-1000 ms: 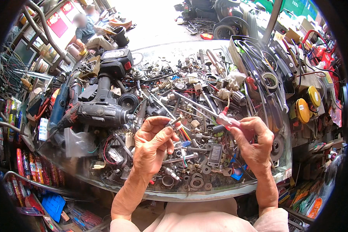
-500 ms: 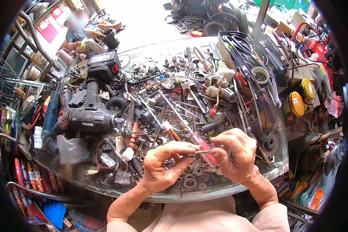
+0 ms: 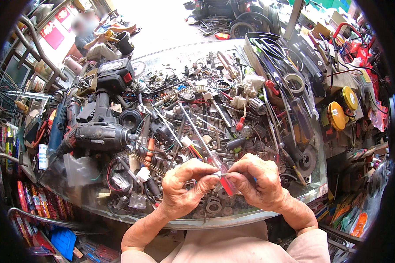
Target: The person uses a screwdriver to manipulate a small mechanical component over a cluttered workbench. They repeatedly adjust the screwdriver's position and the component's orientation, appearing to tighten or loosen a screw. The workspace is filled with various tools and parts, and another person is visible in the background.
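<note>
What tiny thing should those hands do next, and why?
Maybe gently turn the small metal piece to line it up, because the left hand and right hand both seem to pinch it, while the red-handled screwdriver shows just beneath them.

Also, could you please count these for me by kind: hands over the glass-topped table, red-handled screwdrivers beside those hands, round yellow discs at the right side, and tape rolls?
Hands: 2
Red-handled screwdriver: 1
Round yellow discs: 2
Tape roll: 1
Total: 6
</note>
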{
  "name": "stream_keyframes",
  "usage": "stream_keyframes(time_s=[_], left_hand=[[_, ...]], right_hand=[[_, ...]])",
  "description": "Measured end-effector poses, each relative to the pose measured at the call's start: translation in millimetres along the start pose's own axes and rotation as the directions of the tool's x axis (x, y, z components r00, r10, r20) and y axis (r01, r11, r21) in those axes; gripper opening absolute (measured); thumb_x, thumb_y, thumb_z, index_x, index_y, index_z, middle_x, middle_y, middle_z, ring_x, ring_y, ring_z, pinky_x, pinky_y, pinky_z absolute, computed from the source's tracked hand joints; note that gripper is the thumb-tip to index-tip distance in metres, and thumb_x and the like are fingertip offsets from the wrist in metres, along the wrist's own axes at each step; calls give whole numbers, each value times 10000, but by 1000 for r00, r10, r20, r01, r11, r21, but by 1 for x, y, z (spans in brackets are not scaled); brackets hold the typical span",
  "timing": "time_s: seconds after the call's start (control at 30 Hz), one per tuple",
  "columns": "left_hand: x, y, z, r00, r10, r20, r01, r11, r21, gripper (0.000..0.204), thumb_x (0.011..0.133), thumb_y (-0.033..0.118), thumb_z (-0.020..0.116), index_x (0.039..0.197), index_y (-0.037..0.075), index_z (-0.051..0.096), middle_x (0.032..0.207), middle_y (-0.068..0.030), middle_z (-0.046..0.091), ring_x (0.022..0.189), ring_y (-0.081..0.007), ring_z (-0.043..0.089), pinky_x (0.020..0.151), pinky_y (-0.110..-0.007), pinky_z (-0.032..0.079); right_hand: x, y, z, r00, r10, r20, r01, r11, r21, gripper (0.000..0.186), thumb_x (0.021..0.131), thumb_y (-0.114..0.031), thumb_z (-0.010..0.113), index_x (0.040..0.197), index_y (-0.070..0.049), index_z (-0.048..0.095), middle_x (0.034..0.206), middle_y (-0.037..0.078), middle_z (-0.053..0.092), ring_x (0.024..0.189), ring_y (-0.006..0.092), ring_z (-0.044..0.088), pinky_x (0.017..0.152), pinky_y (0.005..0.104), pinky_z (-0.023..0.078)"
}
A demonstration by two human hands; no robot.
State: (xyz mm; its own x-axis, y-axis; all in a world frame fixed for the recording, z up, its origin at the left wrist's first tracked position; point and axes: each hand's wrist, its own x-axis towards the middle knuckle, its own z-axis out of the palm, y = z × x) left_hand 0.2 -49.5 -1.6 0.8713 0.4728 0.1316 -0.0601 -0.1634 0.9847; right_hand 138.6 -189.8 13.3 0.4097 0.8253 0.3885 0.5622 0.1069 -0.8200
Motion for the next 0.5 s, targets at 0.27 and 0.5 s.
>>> stream_keyframes(time_s=[0.27, 0.5], left_hand=[[5, 9, 11, 996, 47, -72, -58, 984, -166, 288, 794, 71, 703, 1044, 0, 578, 991, -104, 570, 812, -120, 605, 613, -217, 506], [-4, 4, 3, 992, -127, -5, 119, 942, -315, 164, 893, 119, 594, 1009, 3, 584, 892, -46, 617, 615, -65, 577, 542, -185, 475]], right_hand=[[0, -3, 1, 997, 71, -16, -70, 996, 64, 124, 838, -108, 646, 873, 1, 599, 696, 96, 560, 527, 185, 565, 485, 277, 440], [-3, -3, 5, 996, 89, 4, -89, 992, 89, 132, 861, -115, 625, 873, 13, 595, 693, 82, 561, 513, 133, 558, 471, 253, 435]])
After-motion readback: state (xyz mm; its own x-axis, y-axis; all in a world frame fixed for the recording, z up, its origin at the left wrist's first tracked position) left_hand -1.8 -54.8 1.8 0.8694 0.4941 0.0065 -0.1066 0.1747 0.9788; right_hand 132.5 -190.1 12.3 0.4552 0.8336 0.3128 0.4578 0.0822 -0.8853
